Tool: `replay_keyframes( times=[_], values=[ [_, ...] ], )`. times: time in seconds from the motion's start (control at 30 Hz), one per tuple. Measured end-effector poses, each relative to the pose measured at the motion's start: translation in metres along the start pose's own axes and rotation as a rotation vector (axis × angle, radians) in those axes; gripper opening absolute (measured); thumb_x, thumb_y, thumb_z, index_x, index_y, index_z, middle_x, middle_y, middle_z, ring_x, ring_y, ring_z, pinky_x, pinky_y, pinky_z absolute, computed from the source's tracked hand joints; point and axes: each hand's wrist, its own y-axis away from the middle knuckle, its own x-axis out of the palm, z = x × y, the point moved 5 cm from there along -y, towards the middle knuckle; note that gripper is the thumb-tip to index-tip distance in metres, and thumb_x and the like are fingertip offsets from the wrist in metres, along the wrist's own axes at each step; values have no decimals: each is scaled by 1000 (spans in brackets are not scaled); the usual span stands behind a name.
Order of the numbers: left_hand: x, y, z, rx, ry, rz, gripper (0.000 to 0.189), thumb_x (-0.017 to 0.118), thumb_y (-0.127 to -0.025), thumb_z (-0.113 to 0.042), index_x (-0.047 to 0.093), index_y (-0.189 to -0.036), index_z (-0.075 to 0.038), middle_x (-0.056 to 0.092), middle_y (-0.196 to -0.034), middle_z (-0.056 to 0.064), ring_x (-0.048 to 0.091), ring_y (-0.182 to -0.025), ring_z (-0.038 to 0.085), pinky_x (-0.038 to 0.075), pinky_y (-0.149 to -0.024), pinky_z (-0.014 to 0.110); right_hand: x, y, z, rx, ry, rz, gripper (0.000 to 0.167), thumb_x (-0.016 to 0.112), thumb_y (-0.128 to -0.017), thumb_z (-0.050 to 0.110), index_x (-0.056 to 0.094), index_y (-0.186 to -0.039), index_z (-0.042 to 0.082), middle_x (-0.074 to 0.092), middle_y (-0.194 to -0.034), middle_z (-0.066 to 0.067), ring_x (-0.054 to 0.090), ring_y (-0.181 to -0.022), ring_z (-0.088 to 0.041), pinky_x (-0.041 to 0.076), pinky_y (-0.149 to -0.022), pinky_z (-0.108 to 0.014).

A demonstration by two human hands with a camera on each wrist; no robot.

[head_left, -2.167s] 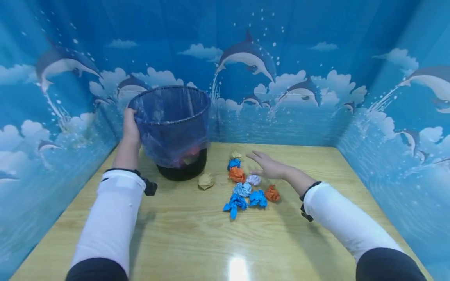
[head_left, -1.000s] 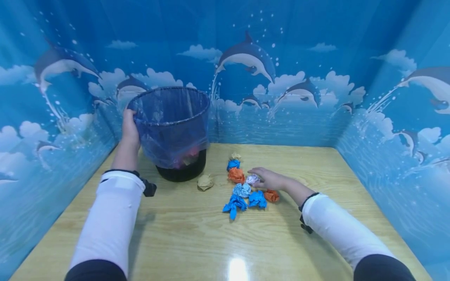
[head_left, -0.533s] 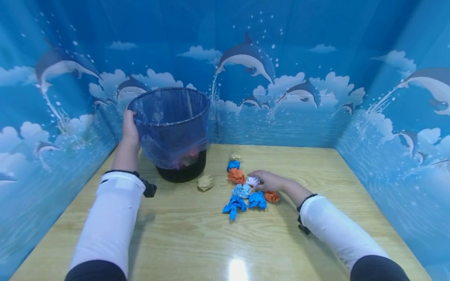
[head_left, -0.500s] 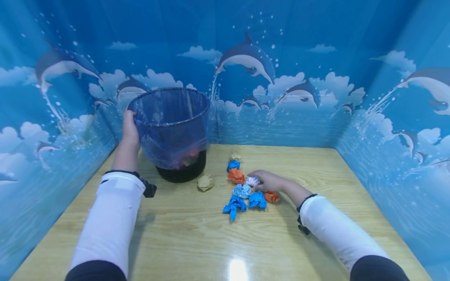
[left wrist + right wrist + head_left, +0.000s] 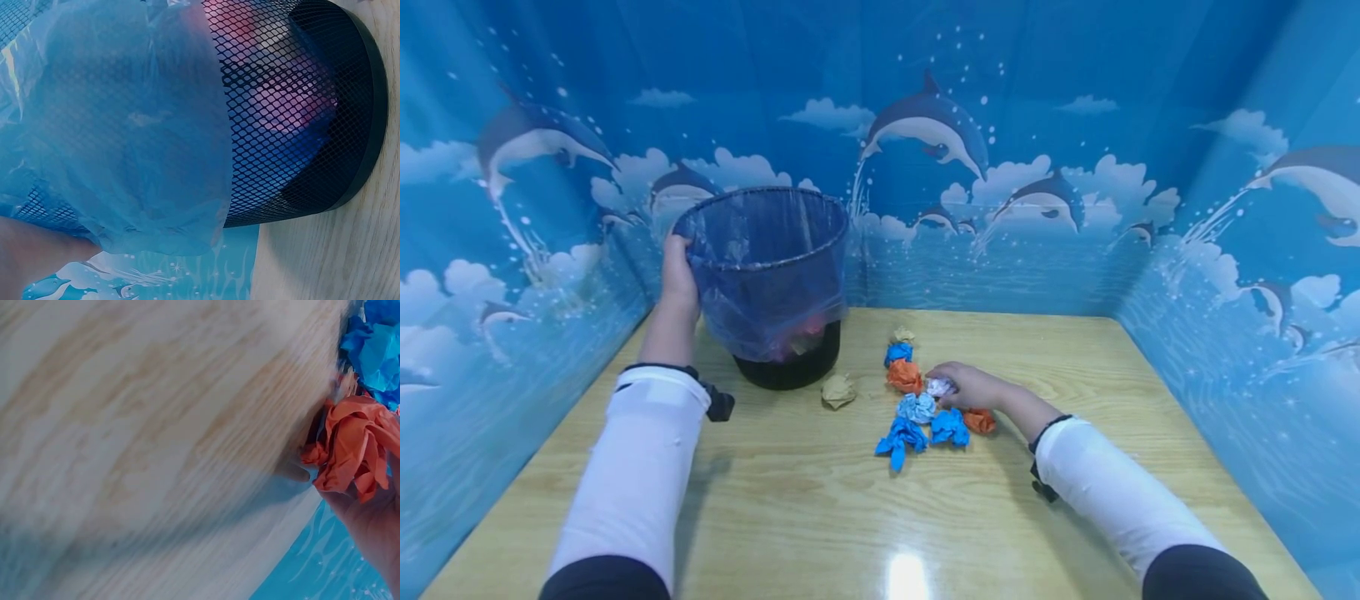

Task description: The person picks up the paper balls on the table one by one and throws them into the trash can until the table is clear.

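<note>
My left hand (image 5: 679, 271) grips the rim of a black mesh waste bin (image 5: 786, 375) at its left side. A translucent blue bag (image 5: 137, 137) lines the bin and hangs over its outside. Pink and blue paper shows through the mesh in the left wrist view. At the paper pile, the fingers of my right hand (image 5: 973, 387) curl round a pale lilac crumpled paper ball (image 5: 938, 387), partly hidden by them. An orange paper ball (image 5: 979, 420) lies just below this hand and hides part of it in the right wrist view.
Several more crumpled balls lie close by: orange (image 5: 905, 376), light blue (image 5: 917, 407), bright blue (image 5: 950, 427) and tan (image 5: 902, 335). Another tan ball (image 5: 838, 390) lies beside the bin's base. Dolphin-printed curtains (image 5: 1000, 250) enclose the wooden table (image 5: 820, 517) at the back and sides.
My right hand has come down from above the pile and slightly towards me, and its spread fingers have closed round the lilac paper ball. The left hand and bin have stayed in place.
</note>
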Motion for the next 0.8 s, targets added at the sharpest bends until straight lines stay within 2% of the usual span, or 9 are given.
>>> replay_keyframes(
  times=[0.13,0.4,0.53,0.6,0.8],
  values=[
    [0,1,0,3,-5,-17,57,24,-98,-40,18,-153,-29,19,-153,-5,23,-131,12,22,-105,29,1,0,1,-9,9,-7,46,62,-94,15,51,-137,2,47,-141,-22,45,-130,-38,40,-104,-50],
    [1,1,1,-12,-23,-11,62,22,-98,-42,2,-156,-32,-1,-163,-10,7,-146,10,14,-114,32,0,1,0,-19,30,-26,41,62,-94,12,54,-134,2,51,-137,-21,48,-127,-37,42,-101,-49],
    [0,0,1,-12,-24,-11,63,22,-98,-41,-1,-156,-32,-4,-163,-11,2,-148,10,11,-117,32,-1,1,0,-33,46,-34,41,62,-93,10,55,-132,2,52,-136,-21,49,-127,-38,42,-102,-49],
    [0,0,1,-15,-25,-14,63,22,-98,-41,0,-156,-32,-3,-163,-11,2,-148,9,12,-116,31,-1,1,0,-36,49,-37,41,63,-93,9,55,-132,2,53,-135,-21,49,-126,-38,42,-101,-49],
    [1,0,1,-10,-24,-15,59,22,-98,-41,10,-155,-32,8,-161,-8,14,-140,10,17,-110,30,0,1,-1,-43,49,-48,40,64,-91,7,56,-130,1,55,-132,-21,51,-124,-37,44,-100,-48]
  ],
)
